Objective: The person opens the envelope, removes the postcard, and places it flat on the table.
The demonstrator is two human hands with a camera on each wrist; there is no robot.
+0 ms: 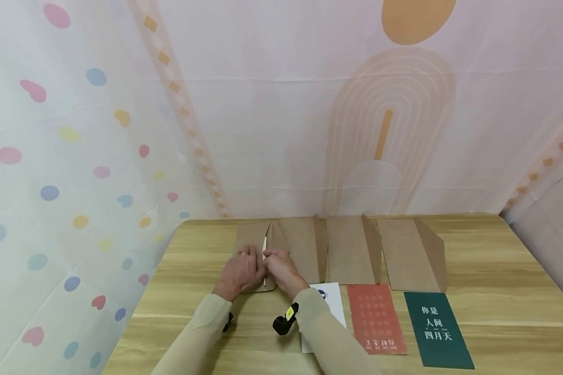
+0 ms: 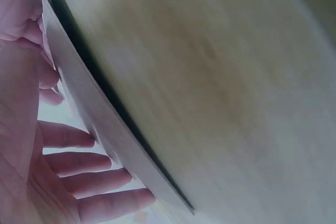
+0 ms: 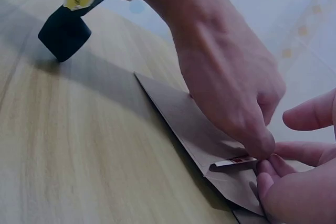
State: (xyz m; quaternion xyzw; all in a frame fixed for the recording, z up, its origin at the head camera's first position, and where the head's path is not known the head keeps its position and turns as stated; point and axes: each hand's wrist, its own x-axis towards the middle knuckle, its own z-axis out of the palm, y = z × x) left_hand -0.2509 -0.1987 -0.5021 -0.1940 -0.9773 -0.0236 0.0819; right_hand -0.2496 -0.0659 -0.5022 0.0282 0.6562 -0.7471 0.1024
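A brown paper envelope point(image 1: 253, 232) lies at the left end of the row, with a white strip point(image 1: 265, 244) showing along its opening. My left hand point(image 1: 241, 271) rests on its left part, and in the left wrist view the fingers point(image 2: 105, 200) reach straight out along the paper. My right hand point(image 1: 283, 271) is beside it at the opening, thumb and fingertips pinching the envelope's edge. In the right wrist view, a white piece with red print point(image 3: 233, 162) shows in the opening between the two hands. The fingertips of my left hand point(image 3: 226, 72) are partly hidden there.
Three more brown envelopes point(image 1: 352, 250) stand in a row to the right. Before them lie a white card point(image 1: 333, 299), a red card point(image 1: 375, 317) and a dark green card point(image 1: 438, 328); my right sleeve partly covers the white one. A patterned curtain point(image 1: 281, 130) hangs behind the wooden table point(image 1: 497, 291).
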